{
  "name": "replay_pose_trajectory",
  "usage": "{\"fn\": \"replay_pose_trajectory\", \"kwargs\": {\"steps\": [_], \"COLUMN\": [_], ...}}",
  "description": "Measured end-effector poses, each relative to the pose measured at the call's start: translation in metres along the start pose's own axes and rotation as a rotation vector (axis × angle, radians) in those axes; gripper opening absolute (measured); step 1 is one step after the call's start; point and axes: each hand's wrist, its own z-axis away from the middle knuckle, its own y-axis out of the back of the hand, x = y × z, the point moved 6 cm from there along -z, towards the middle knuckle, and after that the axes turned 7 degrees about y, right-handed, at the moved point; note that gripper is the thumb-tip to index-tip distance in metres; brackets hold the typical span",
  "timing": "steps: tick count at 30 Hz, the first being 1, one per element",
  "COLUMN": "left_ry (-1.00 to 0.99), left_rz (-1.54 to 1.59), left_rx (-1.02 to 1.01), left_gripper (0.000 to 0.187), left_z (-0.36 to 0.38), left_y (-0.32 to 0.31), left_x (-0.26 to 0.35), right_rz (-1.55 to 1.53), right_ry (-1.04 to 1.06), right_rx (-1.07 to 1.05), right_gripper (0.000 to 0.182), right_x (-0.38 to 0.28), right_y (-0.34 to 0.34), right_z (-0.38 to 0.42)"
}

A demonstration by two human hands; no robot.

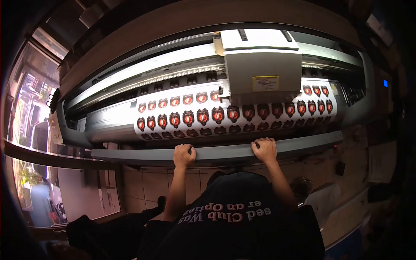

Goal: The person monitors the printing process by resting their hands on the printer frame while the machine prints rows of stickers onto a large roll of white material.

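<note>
Both of my hands rest on the long grey front bar (223,152) of a wide printer. My left hand (184,155) has its fingers curled over the bar left of the middle. Farther right, my right hand (264,149) grips the same bar, its fingers bent over the top edge. Beyond the bar, a white printed sheet (195,108) carries rows of repeated red and black emblems. The white print carriage (264,65), with a yellow label, stands over the sheet right of the middle and hides part of the upper row.
Glass panes (32,104) with bright light behind them are at the left. A dark printer cover (173,26) arches over the top. A small blue screen (385,83) glows at the right. Below the bar are floor tiles (132,182) and, at lower right, a round metallic object (302,185).
</note>
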Motion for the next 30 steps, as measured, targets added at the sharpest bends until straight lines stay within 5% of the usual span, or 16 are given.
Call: {"fn": "replay_pose_trajectory", "kwargs": {"steps": [22,30], "left_ry": [0.025,0.017], "left_rz": [0.021,0.015], "left_rx": [-0.020,-0.002], "left_gripper": [0.015,0.012], "left_z": [0.000,-0.003], "left_y": [-0.004,-0.001], "left_x": [-0.006,-0.003], "right_rz": [0.135,0.019], "right_ry": [0.152,0.049], "right_rx": [0.005,0.054], "right_gripper": [0.024,0.019], "right_x": [-0.008,-0.011], "right_y": [-0.011,-0.003], "right_z": [0.003,-0.002]}}
